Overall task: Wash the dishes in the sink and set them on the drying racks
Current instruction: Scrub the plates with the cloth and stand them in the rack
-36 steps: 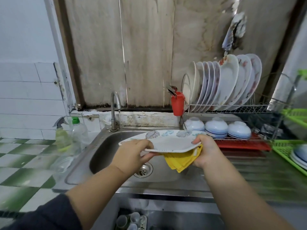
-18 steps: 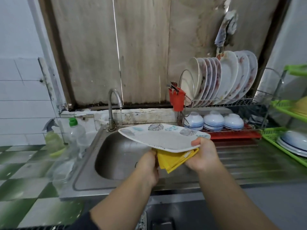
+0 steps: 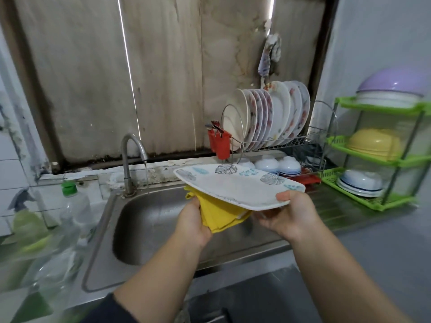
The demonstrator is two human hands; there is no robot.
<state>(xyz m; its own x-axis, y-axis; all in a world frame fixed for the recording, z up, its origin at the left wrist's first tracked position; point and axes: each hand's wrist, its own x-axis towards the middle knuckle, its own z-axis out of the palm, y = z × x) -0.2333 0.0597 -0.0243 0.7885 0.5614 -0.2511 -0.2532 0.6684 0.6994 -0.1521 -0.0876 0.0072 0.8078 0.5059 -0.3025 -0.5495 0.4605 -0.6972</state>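
Right hand (image 3: 288, 215) grips the plate (image 3: 238, 186) by its 5 o'clock rim, tilted over the sink (image 3: 140, 229), probably so water drains. Left hand (image 3: 192, 226) grips a yellow cloth (image 3: 217, 215) against the underside, wiping there.

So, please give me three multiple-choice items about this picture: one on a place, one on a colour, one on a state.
1. Where is the yellow cloth?
A. under the leaf-print plate
B. on the green rack
C. inside the red cutlery holder

2. What colour is the bottle cap left of the sink?
A. red
B. green
C. purple

3. What state is the tap in?
A. off
B. hidden
C. running

Answers: 1 A, the left hand presses it beneath the plate, which the right hand holds; 2 B, the cap is green; 3 C, a thin stream falls from the spout.
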